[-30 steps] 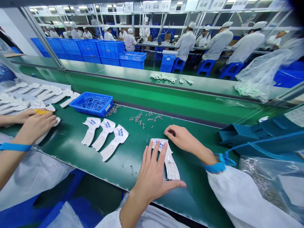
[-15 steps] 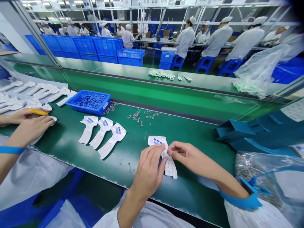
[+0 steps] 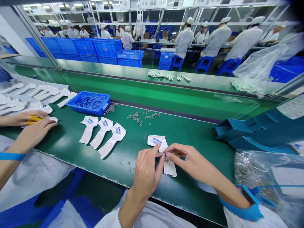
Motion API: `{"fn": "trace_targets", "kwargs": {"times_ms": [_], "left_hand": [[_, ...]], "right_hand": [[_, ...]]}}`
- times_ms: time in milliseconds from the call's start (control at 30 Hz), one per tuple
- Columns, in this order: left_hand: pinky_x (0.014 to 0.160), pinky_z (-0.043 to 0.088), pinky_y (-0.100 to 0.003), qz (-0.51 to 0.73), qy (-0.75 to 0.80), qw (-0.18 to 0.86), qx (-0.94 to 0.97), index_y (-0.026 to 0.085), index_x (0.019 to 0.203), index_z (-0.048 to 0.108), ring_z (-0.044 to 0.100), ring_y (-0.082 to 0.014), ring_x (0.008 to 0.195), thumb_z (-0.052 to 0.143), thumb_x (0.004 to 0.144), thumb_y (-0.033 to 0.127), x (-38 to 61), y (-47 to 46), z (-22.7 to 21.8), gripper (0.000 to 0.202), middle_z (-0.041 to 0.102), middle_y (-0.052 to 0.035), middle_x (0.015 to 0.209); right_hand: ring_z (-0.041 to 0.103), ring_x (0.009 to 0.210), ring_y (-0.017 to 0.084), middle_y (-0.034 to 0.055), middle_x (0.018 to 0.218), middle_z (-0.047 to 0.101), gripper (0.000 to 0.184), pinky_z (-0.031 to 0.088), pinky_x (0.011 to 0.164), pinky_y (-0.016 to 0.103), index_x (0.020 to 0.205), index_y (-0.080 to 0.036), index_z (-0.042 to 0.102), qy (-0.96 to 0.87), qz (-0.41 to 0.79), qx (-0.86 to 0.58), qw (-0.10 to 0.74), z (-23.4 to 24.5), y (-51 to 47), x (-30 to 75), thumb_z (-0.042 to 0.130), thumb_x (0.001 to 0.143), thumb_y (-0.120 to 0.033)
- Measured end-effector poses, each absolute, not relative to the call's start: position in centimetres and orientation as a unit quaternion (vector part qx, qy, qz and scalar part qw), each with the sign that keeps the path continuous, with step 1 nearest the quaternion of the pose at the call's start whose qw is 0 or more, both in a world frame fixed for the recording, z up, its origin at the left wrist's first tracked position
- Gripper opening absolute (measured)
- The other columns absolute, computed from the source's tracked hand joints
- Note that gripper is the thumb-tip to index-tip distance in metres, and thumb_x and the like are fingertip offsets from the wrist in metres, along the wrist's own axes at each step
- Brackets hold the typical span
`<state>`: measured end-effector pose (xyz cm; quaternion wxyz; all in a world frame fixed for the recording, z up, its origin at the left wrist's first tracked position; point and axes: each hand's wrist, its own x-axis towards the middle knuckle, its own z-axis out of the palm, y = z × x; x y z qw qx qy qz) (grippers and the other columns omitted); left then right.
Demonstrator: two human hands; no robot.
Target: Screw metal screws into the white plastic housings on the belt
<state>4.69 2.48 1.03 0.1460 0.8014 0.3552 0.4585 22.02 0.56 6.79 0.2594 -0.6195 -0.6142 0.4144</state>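
Observation:
A white curved plastic housing half (image 3: 170, 168) lies on the green bench with small blue pieces (image 3: 157, 140) set in its wide end. Over its middle, the thumb and fingertips of my left hand (image 3: 147, 169) close on a small metal part (image 3: 163, 154). My right hand (image 3: 184, 155) pinches at the same part from the other side, fingertips nearly touching the left ones. Its exact kind is too small to make out. Left of my hands lie three similar white housings (image 3: 113, 139), also with blue pieces in them.
Loose small metal parts (image 3: 136, 117) lie scattered near the back edge. Beside them stands a blue tray (image 3: 99, 111) of blue pieces. A co-worker's hands (image 3: 33, 129) hold a yellow-handled tool at left. Teal bins (image 3: 234, 129) and a clear bag of metal parts (image 3: 249, 174) stand at right.
My left fingertips have come off the housing's surface to meet my right fingertips at the small metal part. My right hand has shifted slightly left and down.

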Motion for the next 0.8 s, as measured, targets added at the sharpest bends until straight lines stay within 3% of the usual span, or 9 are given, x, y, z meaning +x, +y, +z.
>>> {"fn": "trace_targets", "kwargs": {"times_ms": [233,500,600,800], "left_hand": [[0.082,0.052,-0.037,0.419,0.356,0.117,0.827,0.021,0.14,0.039,0.066,-0.0214,0.092,0.055,0.095,0.014,4.8,2.4,1.1,0.048,0.071,-0.0062,0.099],[0.111,0.042,-0.052,0.384,0.383,0.343,0.767,0.023,0.15,0.019,0.04,-0.0313,0.138,0.066,0.086,0.025,6.9,-0.4,1.8,0.08,0.04,-0.0157,0.148],[0.115,0.038,-0.055,0.396,0.363,0.385,0.751,0.025,0.151,0.015,0.033,-0.0326,0.144,0.068,0.084,0.026,7.7,-0.7,1.5,0.085,0.032,-0.0156,0.153],[0.116,0.038,-0.052,0.389,0.365,0.508,0.676,0.023,0.15,0.019,0.04,-0.0297,0.142,0.061,0.087,0.025,7.6,-0.4,1.8,0.076,0.035,-0.0142,0.154]], "right_hand": [[0.063,0.081,0.019,0.0035,0.094,0.07,0.022,0.045,0.069,0.029,0.095,-0.024,0.066,-0.658,0.344,-0.623,0.247,6.6,0.7,22.0,0.048,0.098,-0.037],[0.062,0.082,0.021,0.0049,0.091,0.069,0.023,0.043,0.07,0.031,0.089,-0.022,0.063,-0.714,0.333,-0.609,0.089,7.1,1.4,24.5,0.047,0.098,-0.034],[0.062,0.079,0.021,0.0055,0.088,0.069,0.021,0.042,0.068,0.03,0.088,-0.022,0.064,-0.731,0.324,-0.599,0.055,7.0,1.9,24.5,0.048,0.098,-0.032],[0.063,0.075,0.02,0.0043,0.083,0.069,0.02,0.04,0.066,0.029,0.086,-0.022,0.064,-0.744,0.313,-0.59,0.021,7.4,2.6,24.0,0.048,0.096,-0.027]]}}
